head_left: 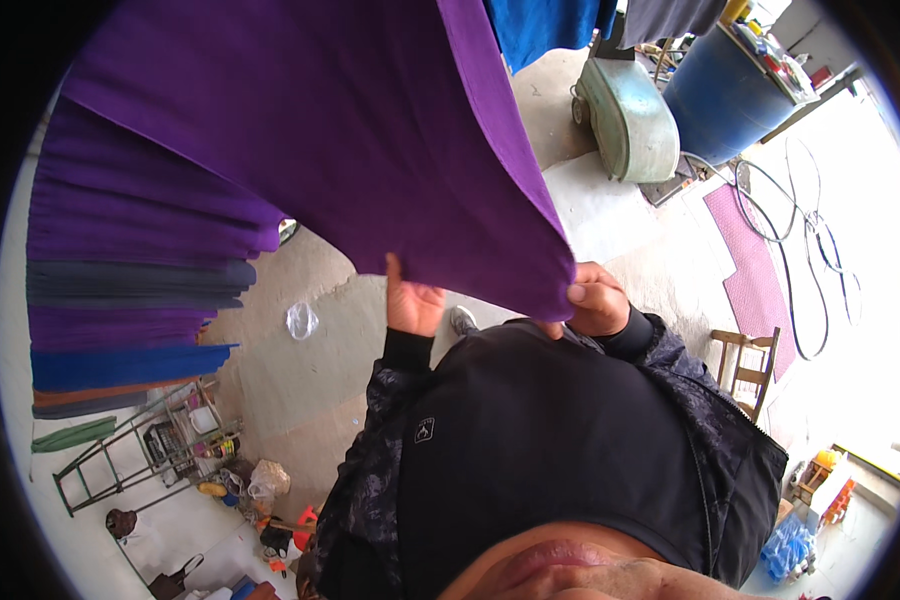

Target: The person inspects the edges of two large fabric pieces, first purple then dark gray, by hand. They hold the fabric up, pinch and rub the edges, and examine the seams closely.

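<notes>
Both hands grip the hem of a hanging purple cloth [350,130]: left hand [413,302] closed on the lower edge, right hand [595,300] pinching its corner; cloth rises above both grips.

Left hand [413,300] fingers hidden behind purple cloth [320,130]; cloth top cut off by upper edge.

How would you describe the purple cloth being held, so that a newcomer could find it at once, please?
Start at the row of hanging cloths upper left. The purple cloth is the biggest and nearest sheet, its lower edge gripped by the left hand and right hand. Only it is held.
</notes>
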Action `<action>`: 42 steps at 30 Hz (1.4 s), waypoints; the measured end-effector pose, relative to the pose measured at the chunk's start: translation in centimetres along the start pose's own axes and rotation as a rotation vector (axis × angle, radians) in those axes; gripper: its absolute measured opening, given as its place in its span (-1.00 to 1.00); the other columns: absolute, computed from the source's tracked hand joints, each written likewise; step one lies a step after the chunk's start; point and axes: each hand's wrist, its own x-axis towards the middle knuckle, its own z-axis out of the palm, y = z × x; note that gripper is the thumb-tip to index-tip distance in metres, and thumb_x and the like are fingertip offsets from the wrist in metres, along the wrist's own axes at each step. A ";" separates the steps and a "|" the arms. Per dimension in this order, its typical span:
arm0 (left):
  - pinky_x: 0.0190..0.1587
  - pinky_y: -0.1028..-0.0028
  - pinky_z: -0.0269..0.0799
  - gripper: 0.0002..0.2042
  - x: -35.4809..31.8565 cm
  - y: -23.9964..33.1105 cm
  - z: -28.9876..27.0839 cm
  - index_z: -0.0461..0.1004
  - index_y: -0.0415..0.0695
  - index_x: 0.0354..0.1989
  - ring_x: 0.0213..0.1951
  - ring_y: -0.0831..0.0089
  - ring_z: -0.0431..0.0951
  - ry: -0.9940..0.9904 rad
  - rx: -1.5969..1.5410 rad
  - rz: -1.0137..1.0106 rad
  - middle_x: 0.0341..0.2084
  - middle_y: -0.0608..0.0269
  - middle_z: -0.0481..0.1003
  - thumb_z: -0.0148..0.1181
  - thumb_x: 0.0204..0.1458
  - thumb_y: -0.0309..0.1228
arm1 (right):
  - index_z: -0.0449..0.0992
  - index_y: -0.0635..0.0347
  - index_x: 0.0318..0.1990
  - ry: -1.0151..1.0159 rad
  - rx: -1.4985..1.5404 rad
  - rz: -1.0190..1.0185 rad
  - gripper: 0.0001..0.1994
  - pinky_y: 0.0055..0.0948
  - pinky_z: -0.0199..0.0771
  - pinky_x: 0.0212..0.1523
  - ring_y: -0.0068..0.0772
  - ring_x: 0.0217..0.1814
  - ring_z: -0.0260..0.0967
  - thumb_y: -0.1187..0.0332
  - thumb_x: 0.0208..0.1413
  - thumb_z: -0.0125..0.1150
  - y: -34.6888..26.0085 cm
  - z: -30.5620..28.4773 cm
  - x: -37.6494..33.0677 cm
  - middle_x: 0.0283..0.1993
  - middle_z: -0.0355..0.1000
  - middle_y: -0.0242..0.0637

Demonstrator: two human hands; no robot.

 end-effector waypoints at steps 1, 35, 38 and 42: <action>0.21 0.40 0.57 -0.47 0.4 1.2 -0.9 0.52 -0.09 0.34 0.16 0.40 0.65 -0.054 -0.038 0.037 0.22 0.24 0.65 0.21 0.42 0.05 | 0.62 0.42 -0.16 0.016 0.023 -0.041 -0.62 -0.28 0.50 -0.15 -0.22 -0.27 0.53 0.19 0.32 0.08 -0.4 -0.7 -0.2 -0.32 0.57 -0.08; -0.26 0.48 0.28 -0.65 -4.6 3.6 7.6 0.44 -0.09 -0.15 -0.32 0.57 0.38 0.053 0.710 0.616 -0.30 0.40 0.46 0.09 0.51 -0.03 | 0.55 0.26 -0.21 0.455 -0.544 0.008 -0.64 -0.47 0.52 -0.24 -0.54 -0.33 0.50 0.15 0.59 0.11 -3.8 -5.0 -1.4 -0.35 0.57 -0.35; -0.26 0.51 0.27 -0.59 -4.4 1.2 8.7 0.42 -0.08 -0.20 -0.34 0.58 0.33 -0.008 0.812 0.586 -0.34 0.43 0.40 0.15 0.48 0.04 | 0.56 0.23 -0.20 0.434 -0.642 0.059 -0.61 -0.48 0.53 -0.23 -0.56 -0.31 0.52 0.07 0.59 0.13 -3.8 -4.3 -2.4 -0.31 0.59 -0.38; -0.19 0.53 0.34 -0.55 -4.6 -3.1 9.4 0.44 -0.11 -0.23 -0.30 0.59 0.37 -0.071 0.899 0.513 -0.35 0.39 0.42 0.24 0.43 0.07 | 0.57 0.25 -0.19 0.410 -0.813 0.053 -0.61 -0.39 0.55 -0.25 -0.54 -0.33 0.52 0.09 0.59 0.11 -4.8 -3.4 -5.0 -0.35 0.56 -0.36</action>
